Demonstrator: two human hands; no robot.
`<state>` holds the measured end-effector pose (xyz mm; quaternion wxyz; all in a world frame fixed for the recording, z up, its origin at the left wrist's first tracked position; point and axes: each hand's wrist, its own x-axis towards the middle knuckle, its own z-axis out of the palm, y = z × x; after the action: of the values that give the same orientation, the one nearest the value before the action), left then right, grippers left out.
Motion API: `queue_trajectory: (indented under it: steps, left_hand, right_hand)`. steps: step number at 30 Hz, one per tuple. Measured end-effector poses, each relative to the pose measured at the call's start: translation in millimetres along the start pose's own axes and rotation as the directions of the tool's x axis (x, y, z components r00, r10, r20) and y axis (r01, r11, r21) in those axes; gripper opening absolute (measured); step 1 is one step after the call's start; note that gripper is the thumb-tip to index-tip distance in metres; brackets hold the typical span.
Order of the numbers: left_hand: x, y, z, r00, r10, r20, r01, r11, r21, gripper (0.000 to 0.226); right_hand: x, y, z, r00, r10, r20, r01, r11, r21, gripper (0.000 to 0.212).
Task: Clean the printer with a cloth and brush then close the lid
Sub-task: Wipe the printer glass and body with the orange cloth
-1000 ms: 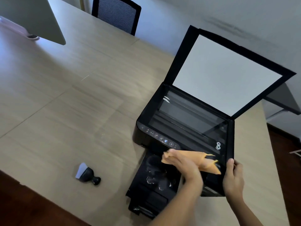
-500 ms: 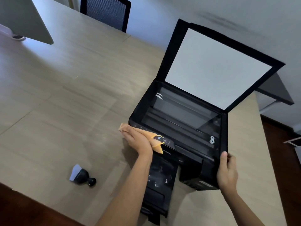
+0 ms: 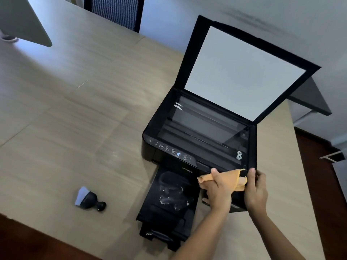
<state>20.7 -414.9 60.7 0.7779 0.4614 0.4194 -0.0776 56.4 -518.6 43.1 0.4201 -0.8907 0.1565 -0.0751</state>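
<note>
A black printer (image 3: 189, 162) sits on the wooden table (image 3: 75, 119) with its scanner lid (image 3: 242, 72) raised and the glass showing. Its output tray (image 3: 169, 207) is pulled out toward me. My left hand (image 3: 218, 190) presses an orange cloth (image 3: 231, 178) against the printer's front right face. My right hand (image 3: 256, 188) grips the printer's front right corner, thumb on top. A small black brush (image 3: 90, 198) with pale bristles lies on the table, left of the tray.
A monitor's grey back (image 3: 24, 21) hangs over the far left of the table. A black mesh chair (image 3: 114, 10) stands behind the table. The table's edge runs close to my right hand, with dark floor (image 3: 323, 184) beyond it.
My left hand has swept the cloth from the control panel at the front left across to the front right corner. My right hand stays on the corner.
</note>
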Motion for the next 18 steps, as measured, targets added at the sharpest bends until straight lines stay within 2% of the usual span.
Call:
queue_trajectory:
  steps: [2,4,5,8,10,13,15,18]
  left_hand:
    - [-7.4,7.9,-10.7,0.994,-0.064,0.085,0.055,0.992,0.109,0.103]
    - [-16.2,18.3,-13.3,0.994,-0.009,0.112,0.006,1.0,0.027,0.071]
    - [-16.3,24.1,-13.1,0.995,0.062,0.076,-0.06,0.998,-0.028,0.067]
    - [-2.1,42.0,-18.3,0.939,0.311,-0.149,-0.322,0.945,-0.058,0.076]
    - [13.9,42.6,-25.3,0.874,0.399,-0.278,-0.414,0.91,0.007,0.076]
    - [22.8,34.9,-30.6,0.779,0.531,-0.332,-0.53,0.842,0.102,0.075]
    - [24.1,27.5,-29.0,0.808,0.519,-0.278,-0.502,0.854,0.137,0.076]
    - [8.4,8.8,-21.2,0.897,0.422,-0.135,-0.398,0.901,0.175,0.086]
  right_hand:
    - [-0.9,0.2,-0.7,1.0,0.001,0.009,-0.001,1.0,0.012,0.05]
    - [-2.0,-1.8,-1.4,1.0,0.009,0.027,-0.01,1.0,0.025,0.047]
    - [-2.3,-3.0,-1.5,0.999,0.013,0.035,-0.014,0.999,0.03,0.046]
    - [-1.8,-3.7,-1.9,0.999,0.014,0.038,-0.015,0.999,0.04,0.047]
    - [-1.2,-3.1,-1.5,0.999,0.01,0.036,-0.011,0.999,0.041,0.048]
    - [-1.4,-2.2,0.8,1.0,0.003,0.023,-0.004,0.999,0.044,0.049]
    - [-1.0,-1.3,0.7,1.0,-0.01,0.019,0.009,0.999,0.045,0.048]
    - [0.0,-0.3,-1.3,1.0,-0.004,0.026,0.003,0.999,0.032,0.047]
